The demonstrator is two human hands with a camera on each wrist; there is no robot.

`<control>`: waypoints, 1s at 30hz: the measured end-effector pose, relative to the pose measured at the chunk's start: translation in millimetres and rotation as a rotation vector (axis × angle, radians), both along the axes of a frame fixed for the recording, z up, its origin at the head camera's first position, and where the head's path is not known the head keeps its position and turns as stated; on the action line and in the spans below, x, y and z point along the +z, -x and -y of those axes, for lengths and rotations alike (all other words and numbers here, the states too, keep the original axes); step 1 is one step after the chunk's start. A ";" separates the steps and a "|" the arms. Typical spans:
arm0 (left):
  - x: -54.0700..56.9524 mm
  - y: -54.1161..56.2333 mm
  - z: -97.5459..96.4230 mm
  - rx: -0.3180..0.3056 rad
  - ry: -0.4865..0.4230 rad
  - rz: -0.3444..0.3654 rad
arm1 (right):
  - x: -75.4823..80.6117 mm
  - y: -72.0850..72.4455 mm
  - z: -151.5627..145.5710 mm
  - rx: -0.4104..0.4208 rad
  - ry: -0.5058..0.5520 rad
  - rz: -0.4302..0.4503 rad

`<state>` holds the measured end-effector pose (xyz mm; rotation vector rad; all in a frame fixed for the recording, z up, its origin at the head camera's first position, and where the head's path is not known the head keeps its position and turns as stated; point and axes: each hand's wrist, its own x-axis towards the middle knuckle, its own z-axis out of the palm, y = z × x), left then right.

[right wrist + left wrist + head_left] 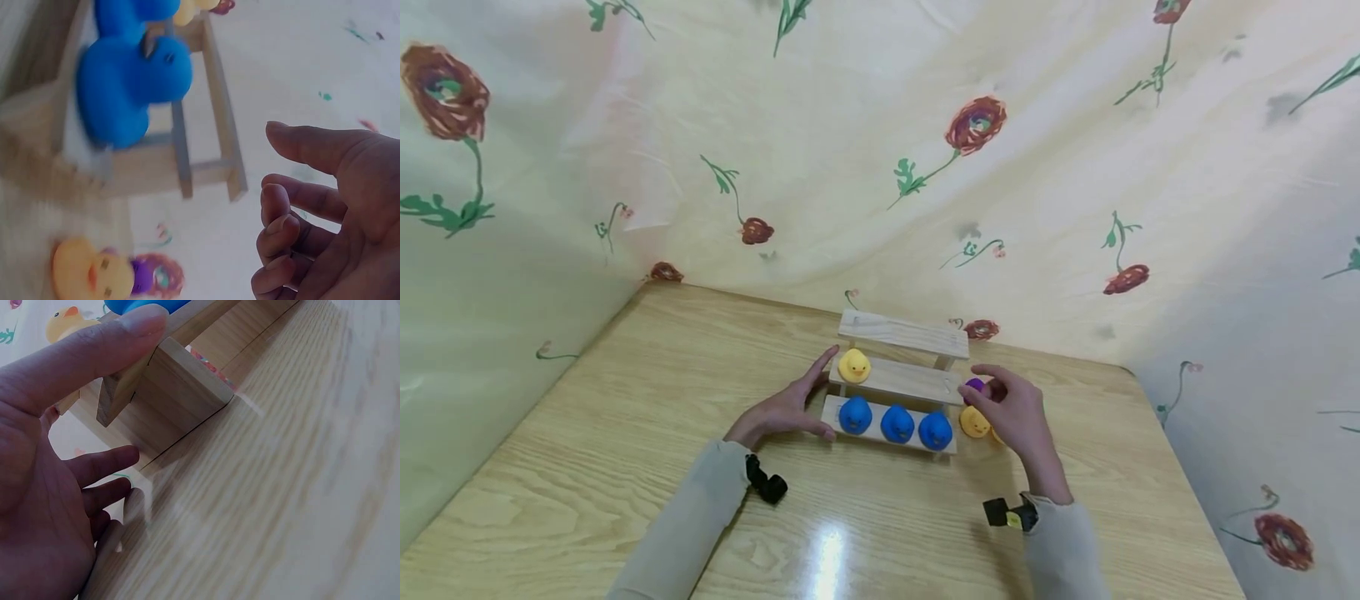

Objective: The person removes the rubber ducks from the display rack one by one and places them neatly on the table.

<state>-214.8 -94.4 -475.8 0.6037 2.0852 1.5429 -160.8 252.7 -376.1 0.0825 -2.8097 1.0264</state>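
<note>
A three-step wooden rack (904, 381) stands on the table. Three blue rubber ducks (897, 425) line its lowest step, and a yellow rubber duck (853, 367) sits at the left end of the middle step. My left hand (788, 408) is spread at the rack's left end, its straight thumb (103, 353) touching the lowest step. To the right of the rack, my right hand (1017, 410) hovers with loosely bent fingers and nothing between them. Below it are another yellow duck (87, 272) and a purple thing (142, 276), mostly hidden behind that duck.
The top step (904, 330) of the rack bears no duck. Behind the wood-grain table (715, 333) hangs a flowered cloth (820, 150), close to the rack's back. Part of a further yellow thing (997, 437) shows beside the right hand.
</note>
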 end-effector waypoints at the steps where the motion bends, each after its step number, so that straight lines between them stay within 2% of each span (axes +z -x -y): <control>1: 0.4 0.6 -0.3 0.000 -0.003 0.000 | 2.0 2.3 3.8 0.009 0.008 -0.004; 12: 0.3 6.1 -0.8 -0.004 -0.012 0.011 | 17.9 21.9 45.1 0.077 0.064 -0.001; 21: 2.4 8.2 -1.8 -0.011 -0.020 0.005 | 22.2 32.4 70.6 0.097 0.098 0.071; 30: 5.4 8.7 -3.5 -0.015 -0.029 0.002 | 22.6 41.6 91.6 0.165 0.110 0.062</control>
